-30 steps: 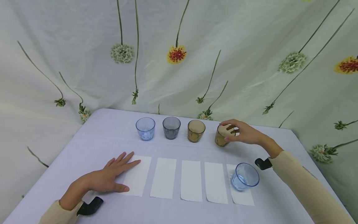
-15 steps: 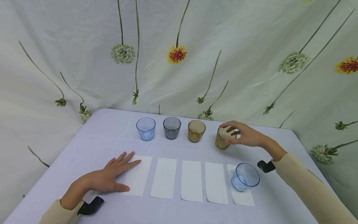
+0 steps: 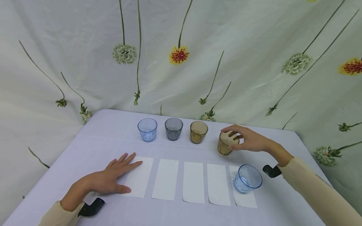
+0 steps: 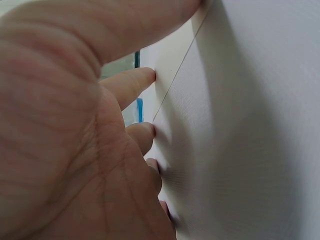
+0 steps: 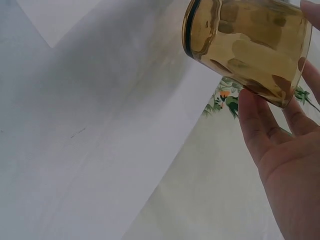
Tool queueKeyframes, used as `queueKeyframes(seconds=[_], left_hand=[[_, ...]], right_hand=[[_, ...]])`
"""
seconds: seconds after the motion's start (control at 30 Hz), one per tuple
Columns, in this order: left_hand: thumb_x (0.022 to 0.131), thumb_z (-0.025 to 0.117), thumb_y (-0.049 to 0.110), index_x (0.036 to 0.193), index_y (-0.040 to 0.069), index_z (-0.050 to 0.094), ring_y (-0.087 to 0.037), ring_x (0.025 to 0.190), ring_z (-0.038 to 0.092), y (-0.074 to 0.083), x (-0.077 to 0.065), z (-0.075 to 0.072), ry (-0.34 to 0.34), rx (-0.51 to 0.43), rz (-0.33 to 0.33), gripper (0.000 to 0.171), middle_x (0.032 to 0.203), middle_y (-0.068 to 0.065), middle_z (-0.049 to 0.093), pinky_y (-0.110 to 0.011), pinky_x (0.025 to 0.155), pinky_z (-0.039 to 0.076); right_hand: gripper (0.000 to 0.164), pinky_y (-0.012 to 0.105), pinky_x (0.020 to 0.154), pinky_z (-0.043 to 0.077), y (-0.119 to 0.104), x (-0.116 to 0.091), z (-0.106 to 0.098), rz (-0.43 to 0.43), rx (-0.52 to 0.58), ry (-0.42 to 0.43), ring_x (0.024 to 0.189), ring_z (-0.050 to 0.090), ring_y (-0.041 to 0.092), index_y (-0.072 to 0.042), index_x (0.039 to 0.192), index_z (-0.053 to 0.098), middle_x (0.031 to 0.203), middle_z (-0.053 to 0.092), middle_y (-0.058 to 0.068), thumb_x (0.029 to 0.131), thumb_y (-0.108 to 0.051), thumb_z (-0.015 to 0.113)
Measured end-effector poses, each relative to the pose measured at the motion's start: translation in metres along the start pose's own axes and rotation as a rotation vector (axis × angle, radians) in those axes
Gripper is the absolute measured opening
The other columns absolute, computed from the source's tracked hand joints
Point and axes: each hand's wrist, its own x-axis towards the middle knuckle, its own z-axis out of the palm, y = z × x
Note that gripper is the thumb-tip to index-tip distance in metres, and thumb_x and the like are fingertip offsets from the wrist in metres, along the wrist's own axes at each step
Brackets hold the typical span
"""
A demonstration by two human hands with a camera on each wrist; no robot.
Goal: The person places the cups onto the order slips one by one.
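My right hand [image 3: 250, 139] grips an amber glass [image 3: 224, 147] near its rim, thumb on the near side and fingers across the far side. In the right wrist view this amber glass [image 5: 250, 45] shows its faceted wall, fingertips pressed to it. My left hand [image 3: 113, 175] lies spread, fingers straight, with its fingertips on the leftmost white paper strip [image 3: 140, 179]. The left wrist view shows the palm [image 4: 100, 165] and fingertips touching paper and cloth. Right of centre, a blue glass [image 3: 247, 179] stands on the rightmost paper strip [image 3: 246, 200].
Along the back stand a blue glass [image 3: 147, 130], a grey glass [image 3: 173, 129] and another amber glass [image 3: 198, 132]. More paper strips [image 3: 193, 182] lie in a row across the white tablecloth [image 3: 169, 215]. A flower-printed curtain [image 3: 158, 78] hangs behind.
My right hand has brought the amber glass a little toward me, away from the back edge. The left hand and the other glasses stay put.
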Motion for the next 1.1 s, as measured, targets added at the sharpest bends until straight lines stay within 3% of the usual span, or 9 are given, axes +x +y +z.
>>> queueKeyframes(seconds=[0.17,0.8,1.1], left_hand=[[0.084,0.076,0.044,0.157,0.018,0.033,-0.055,0.148,-0.012,-0.001,0.000,0.000,0.001,0.001,0.002,0.088,0.166,-0.026,0.002,-0.075,0.110,-0.010],[0.084,0.076,0.044,0.157,0.020,0.034,-0.055,0.148,-0.011,-0.003,0.000,0.001,0.011,0.005,0.016,0.087,0.166,-0.027,0.003,-0.076,0.110,-0.009],[0.083,0.076,0.045,0.157,0.020,0.033,-0.053,0.149,-0.012,-0.003,0.002,0.001,0.001,0.004,-0.012,0.089,0.167,-0.024,0.002,-0.074,0.111,-0.010]], right_hand=[[0.063,0.055,0.103,0.046,-0.004,-0.005,0.002,-0.010,0.014,-0.021,0.126,0.052,0.032,-0.023,0.145,0.046,0.150,0.047,0.005,0.090,-0.020,0.077],[0.066,0.050,0.099,0.051,-0.020,-0.017,0.017,-0.058,-0.016,-0.091,0.123,0.053,0.029,-0.020,0.147,0.044,0.148,0.046,0.006,0.090,-0.022,0.076],[0.065,0.045,0.098,0.053,-0.031,-0.021,0.025,-0.076,-0.054,-0.106,0.124,0.054,0.026,-0.023,0.146,0.045,0.146,0.048,0.004,0.090,-0.027,0.077]])
